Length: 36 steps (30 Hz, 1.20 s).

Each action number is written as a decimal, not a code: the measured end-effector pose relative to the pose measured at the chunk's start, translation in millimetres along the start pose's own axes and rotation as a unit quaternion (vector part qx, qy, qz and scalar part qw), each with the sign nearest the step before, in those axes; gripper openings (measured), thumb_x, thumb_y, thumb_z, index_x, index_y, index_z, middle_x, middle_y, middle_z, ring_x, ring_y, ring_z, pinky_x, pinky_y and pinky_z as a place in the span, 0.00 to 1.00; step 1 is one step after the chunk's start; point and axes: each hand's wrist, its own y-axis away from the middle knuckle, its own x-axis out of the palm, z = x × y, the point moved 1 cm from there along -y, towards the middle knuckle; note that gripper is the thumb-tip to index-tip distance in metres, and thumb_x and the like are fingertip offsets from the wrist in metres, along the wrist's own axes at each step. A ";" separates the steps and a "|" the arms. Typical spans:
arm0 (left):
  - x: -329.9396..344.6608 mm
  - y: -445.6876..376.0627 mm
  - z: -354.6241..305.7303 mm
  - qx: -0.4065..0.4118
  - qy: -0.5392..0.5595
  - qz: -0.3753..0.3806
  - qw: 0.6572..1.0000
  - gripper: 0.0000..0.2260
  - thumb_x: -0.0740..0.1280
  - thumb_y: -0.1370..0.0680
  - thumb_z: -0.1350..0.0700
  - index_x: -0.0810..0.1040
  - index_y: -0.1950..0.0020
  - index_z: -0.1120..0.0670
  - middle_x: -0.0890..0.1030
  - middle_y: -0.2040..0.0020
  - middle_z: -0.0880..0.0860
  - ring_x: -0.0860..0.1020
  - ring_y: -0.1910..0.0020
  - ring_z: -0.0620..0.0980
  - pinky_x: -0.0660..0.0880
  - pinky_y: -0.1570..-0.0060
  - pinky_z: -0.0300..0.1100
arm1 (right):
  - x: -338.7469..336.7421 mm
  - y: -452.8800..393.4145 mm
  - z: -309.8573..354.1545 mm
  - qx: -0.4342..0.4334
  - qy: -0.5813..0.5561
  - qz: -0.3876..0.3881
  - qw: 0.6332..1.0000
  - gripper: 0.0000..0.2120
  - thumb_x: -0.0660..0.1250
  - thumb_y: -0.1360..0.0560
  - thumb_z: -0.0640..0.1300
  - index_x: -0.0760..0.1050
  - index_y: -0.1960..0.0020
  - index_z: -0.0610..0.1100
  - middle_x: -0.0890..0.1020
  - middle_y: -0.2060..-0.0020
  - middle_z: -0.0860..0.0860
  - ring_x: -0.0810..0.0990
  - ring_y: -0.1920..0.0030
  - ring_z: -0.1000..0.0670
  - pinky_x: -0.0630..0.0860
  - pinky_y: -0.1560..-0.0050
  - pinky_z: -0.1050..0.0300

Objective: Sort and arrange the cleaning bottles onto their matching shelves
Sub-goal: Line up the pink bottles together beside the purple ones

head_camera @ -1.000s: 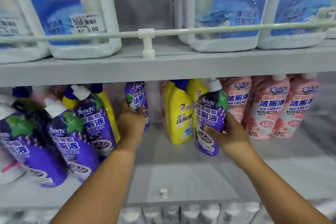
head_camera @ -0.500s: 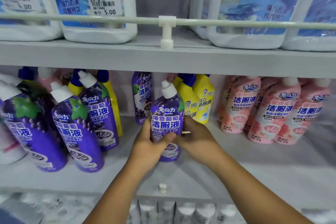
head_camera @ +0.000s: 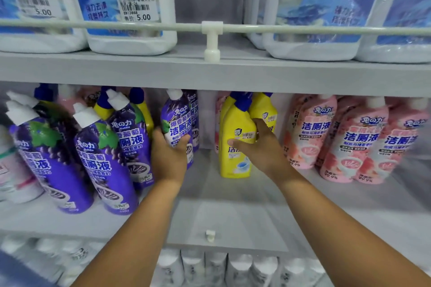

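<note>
My left hand (head_camera: 169,155) grips a purple grape-label bottle (head_camera: 177,121) with a white cap, held upright just right of several other purple bottles (head_camera: 98,158) on the middle shelf (head_camera: 233,212). My right hand (head_camera: 258,149) wraps around the front yellow bottle (head_camera: 235,142) with a blue cap, which stands on the shelf ahead of two more yellow bottles (head_camera: 264,109). Several pink bottles (head_camera: 354,140) stand to the right.
The upper shelf (head_camera: 210,72) carries large white jugs with blue labels (head_camera: 121,4) behind a rail (head_camera: 303,29) with price tags. White bottles (head_camera: 217,268) fill the shelf below. A few yellow and pink bottles stand behind the purple ones at the left.
The purple bottle went from my right hand, through both hands, to my left hand alone and moved left and back. My right hand let go of it and took hold of the yellow bottle.
</note>
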 end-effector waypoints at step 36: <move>-95.3 65.4 -13.0 0.007 -0.237 0.003 0.971 0.23 0.71 0.23 0.46 0.67 0.32 0.48 0.82 0.42 0.55 0.81 0.47 0.63 0.71 0.58 0.50 | 69.6 1.1 71.7 -0.186 0.161 0.089 0.965 0.22 0.72 0.29 0.66 0.70 0.51 0.50 0.77 0.55 0.54 0.79 0.52 0.49 0.75 0.50 0.53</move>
